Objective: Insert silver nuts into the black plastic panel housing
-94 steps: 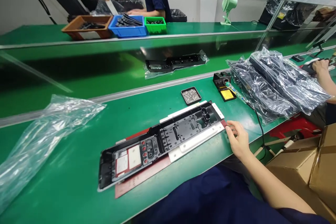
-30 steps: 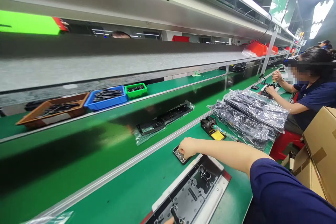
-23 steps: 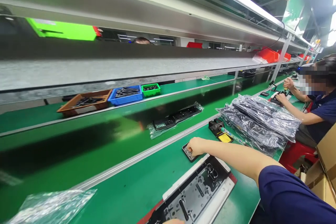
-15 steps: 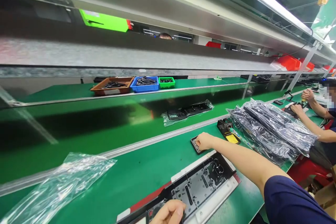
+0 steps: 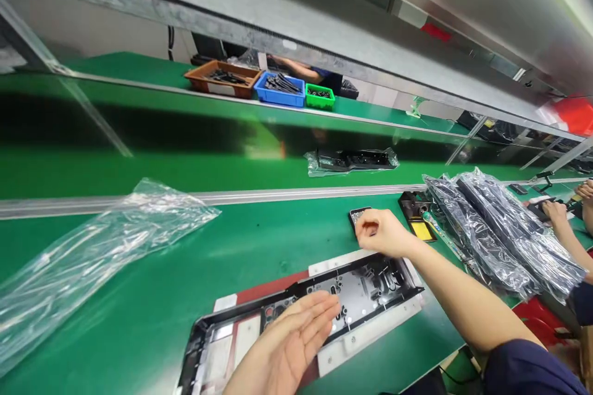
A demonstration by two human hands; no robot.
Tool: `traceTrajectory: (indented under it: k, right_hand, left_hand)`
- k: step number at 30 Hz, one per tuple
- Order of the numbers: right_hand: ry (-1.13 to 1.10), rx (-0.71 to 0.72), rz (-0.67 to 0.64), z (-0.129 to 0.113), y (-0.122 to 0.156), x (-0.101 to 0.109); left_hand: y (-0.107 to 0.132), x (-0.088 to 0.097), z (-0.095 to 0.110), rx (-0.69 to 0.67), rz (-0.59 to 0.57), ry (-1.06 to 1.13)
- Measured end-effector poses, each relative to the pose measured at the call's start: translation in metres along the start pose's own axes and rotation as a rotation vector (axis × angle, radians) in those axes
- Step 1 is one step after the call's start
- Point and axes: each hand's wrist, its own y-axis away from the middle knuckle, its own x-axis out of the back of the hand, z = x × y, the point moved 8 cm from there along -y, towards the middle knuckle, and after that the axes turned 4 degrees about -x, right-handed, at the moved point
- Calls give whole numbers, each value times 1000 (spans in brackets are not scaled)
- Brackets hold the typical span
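A: While the right hand (image 5: 384, 233) hovers over the small black tray of tiny silver screws (image 5: 357, 216), how should the entry list those screws?

B: Item one: screws, metal, minute, light, prone to rolling and slipping. The tray sits on the green surface (image 5: 259, 241) just beyond the far edge of the long black plastic housing (image 5: 306, 315). The right hand's fingers (image 5: 368, 226) are pinched together at the tray's near edge; whether a screw sits between them cannot be told.

A: And the housing?

B: Item two: moulded shell, likely light and fairly stiff, though long enough to flex if lifted by one end. It lies on a white and red fixture plate (image 5: 370, 333). Best held by the long rims, away from the small bosses inside.

A: The left hand (image 5: 291, 345)?

B: Palm up, fingers spread and holding nothing, above the housing's middle.

A: Nearby?

B: Crumpled clear plastic bag (image 5: 92, 247) at left; stack of bagged black parts (image 5: 500, 228) at right.
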Motion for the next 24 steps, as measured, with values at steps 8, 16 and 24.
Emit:
traceTrajectory:
  k: [8, 16, 24]
  right_hand:
    - [-257, 493, 247, -100, 67, -47]
    - [-393, 248, 205, -89, 84, -22]
    - [-342, 198, 173, -100, 85, -7]
  left_hand:
    - [3, -3, -16, 161, -102, 143]
    - [24, -17, -7, 140, -135, 58]
    - [38, -24, 2, 160, -54, 42]
